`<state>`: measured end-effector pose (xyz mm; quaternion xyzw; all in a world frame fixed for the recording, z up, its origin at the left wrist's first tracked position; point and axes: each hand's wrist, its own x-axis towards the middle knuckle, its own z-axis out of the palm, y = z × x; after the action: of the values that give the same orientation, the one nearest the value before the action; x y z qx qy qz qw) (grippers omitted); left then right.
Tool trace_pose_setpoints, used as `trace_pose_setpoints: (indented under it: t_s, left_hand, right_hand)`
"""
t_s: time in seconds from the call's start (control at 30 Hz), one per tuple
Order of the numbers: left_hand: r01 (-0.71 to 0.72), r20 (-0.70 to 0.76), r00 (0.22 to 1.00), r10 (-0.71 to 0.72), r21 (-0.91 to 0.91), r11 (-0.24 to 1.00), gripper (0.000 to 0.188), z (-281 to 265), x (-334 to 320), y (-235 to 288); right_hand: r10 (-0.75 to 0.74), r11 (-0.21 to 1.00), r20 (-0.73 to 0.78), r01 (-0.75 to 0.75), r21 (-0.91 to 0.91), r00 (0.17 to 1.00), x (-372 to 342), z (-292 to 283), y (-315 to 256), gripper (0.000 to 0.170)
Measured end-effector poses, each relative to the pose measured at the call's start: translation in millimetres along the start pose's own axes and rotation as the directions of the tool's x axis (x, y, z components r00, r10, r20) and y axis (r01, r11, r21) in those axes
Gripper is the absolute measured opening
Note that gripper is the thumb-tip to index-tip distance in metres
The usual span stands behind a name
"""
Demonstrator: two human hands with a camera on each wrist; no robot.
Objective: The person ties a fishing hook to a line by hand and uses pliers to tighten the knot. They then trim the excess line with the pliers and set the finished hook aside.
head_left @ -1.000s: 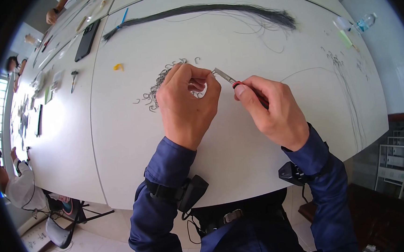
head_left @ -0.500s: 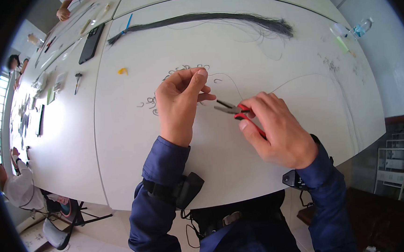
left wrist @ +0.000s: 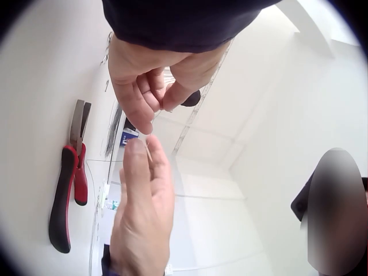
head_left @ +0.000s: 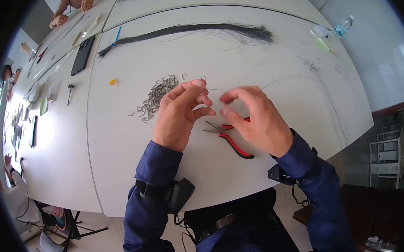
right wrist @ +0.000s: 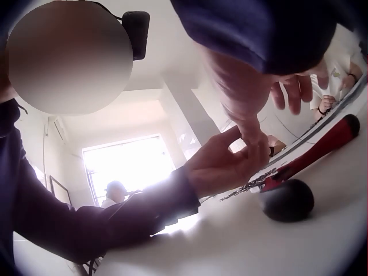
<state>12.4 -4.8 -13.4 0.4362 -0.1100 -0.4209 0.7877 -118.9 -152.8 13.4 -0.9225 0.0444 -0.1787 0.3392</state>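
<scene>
My left hand (head_left: 175, 116) pinches a small metal hook (head_left: 203, 79) between thumb and forefinger, its other fingers loosely bent. Across from it is my right hand (head_left: 260, 122), blurred, thumb and forefinger slightly apart near the left fingertips. A thin line (head_left: 216, 89) runs between the hands; whether the right fingers touch it, I cannot tell. Red-and-black pliers (head_left: 235, 147) lie on the table with jaws parted, partly under the right hand. Left of my left hand is a pile of hooks (head_left: 155, 96). In the left wrist view the pliers (left wrist: 62, 198) lie beside both hands.
A long bundle of dark strands (head_left: 181, 30) lies across the back of the table (head_left: 135, 177). A yellow piece (head_left: 113, 82) and a black phone (head_left: 82, 54) are to the left. More hooks (head_left: 312, 66) and a bottle (head_left: 344, 26) are at the right. Other people sit at the left.
My right hand has let go of the pliers, which now rest on the table, and has moved toward the left fingertips. The left hand has kept its pinch.
</scene>
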Motion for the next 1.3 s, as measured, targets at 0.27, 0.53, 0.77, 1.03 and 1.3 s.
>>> trace_pose_setpoints:
  t_s: [0.27,0.53,0.77,1.03,1.3]
  left_hand:
    - [-0.001,-0.045,0.999,-0.011,-0.265,0.964,0.015,-10.8,0.1,1.6]
    - [0.044,0.027,0.999,-0.038,-0.259,0.965,0.021,-7.8,-2.4,-0.4]
    - [0.026,0.058,0.998,-0.030,0.063,0.998,0.030,6.4,-6.6,-3.3]
    - [0.021,0.024,0.999,-0.024,0.106,0.994,0.024,8.0,-6.8,-4.1]
    - [0.021,0.007,1.000,-0.022,0.091,0.996,0.021,6.8,-5.0,-5.4]
  right_hand:
    - [0.269,0.779,-0.056,-0.183,0.600,0.961,-28.7,-129.2,-9.5,0.028]
    - [0.198,0.615,-0.186,0.026,0.788,0.962,-65.7,-237.5,-11.0,0.013]
    - [-0.002,0.608,-0.111,0.089,0.789,0.994,-49.9,-286.0,-51.3,0.023]
    - [0.330,0.756,-0.222,-0.116,0.644,0.918,-13.1,-306.6,-35.2,0.027]
    - [0.429,0.835,-0.580,-0.060,0.546,0.692,-15.1,-383.4,12.9,0.028]
